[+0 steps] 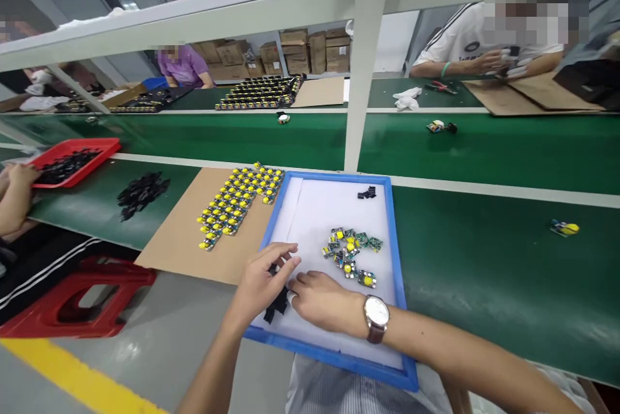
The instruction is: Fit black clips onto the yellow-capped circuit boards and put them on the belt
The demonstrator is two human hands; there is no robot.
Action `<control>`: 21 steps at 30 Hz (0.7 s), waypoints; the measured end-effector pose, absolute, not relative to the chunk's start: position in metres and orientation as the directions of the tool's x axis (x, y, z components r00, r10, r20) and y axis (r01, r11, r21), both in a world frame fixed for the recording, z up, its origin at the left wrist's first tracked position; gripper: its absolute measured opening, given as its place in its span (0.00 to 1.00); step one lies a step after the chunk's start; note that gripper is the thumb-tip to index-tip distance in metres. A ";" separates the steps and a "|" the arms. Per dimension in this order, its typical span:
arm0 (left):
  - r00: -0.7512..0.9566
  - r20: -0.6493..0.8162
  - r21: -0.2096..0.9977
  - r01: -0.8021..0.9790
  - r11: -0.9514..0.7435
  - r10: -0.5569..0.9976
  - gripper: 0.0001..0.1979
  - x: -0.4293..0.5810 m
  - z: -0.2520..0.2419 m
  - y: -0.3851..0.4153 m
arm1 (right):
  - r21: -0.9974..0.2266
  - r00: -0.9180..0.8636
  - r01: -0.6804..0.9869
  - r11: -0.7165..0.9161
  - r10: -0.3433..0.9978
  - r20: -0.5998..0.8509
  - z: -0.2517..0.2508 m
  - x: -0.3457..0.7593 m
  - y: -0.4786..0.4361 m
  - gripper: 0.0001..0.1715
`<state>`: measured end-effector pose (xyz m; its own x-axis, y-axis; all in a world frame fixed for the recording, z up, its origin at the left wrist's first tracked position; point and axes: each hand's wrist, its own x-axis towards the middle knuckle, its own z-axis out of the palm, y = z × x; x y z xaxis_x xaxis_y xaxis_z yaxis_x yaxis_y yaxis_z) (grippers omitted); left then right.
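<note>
Black pieces (278, 305): small, dark, angular, bunched toward the near left corner of the blue-rimmed tray (398, 272), partly covered by the left hand (264, 277). Its thumb and fingers curve, slightly parted. Right hand (320, 301): fingers bent, near the left thumb. From here, cannot tell whether either pinches a piece. Boards (349, 247), green with yellow tops, lie loosely clustered mid-tray.
</note>
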<state>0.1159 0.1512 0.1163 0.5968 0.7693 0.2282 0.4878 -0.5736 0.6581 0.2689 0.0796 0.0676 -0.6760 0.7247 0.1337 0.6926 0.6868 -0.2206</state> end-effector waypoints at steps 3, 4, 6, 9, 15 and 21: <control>0.649 0.262 0.648 0.430 -0.628 0.714 0.09 0.121 0.113 0.156 | -0.207 -0.648 0.726 0.656 0.753 0.114 0.068 0.280 0.075 0.08; 0.661 0.274 0.647 0.410 -0.642 0.698 0.09 0.123 0.113 0.157 | -0.206 -0.634 0.739 0.641 0.766 0.109 0.069 0.285 0.070 0.08; 0.677 0.300 0.650 0.371 -0.664 0.672 0.09 0.131 0.112 0.160 | -0.216 -0.602 0.763 0.609 0.792 0.106 0.071 0.295 0.058 0.07; 0.680 0.325 0.657 0.337 -0.674 0.657 0.09 0.146 0.114 0.160 | -0.240 -0.559 0.789 0.565 0.823 0.101 0.072 0.300 0.045 0.05; 0.617 0.372 0.680 0.327 -0.656 0.693 0.08 0.160 0.128 0.157 | -0.267 -0.602 0.748 0.607 0.791 0.111 0.066 0.283 0.061 0.07; 0.681 0.327 0.679 0.312 -0.664 0.655 0.09 0.150 0.125 0.151 | -0.283 -0.649 0.700 0.655 0.749 0.129 0.061 0.280 0.073 0.09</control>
<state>0.1496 0.1506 0.1248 0.6812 0.6548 0.3273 0.3123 -0.6643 0.6791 0.2803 0.0735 0.0606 -0.6494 0.7495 0.1287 0.7003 0.6554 -0.2829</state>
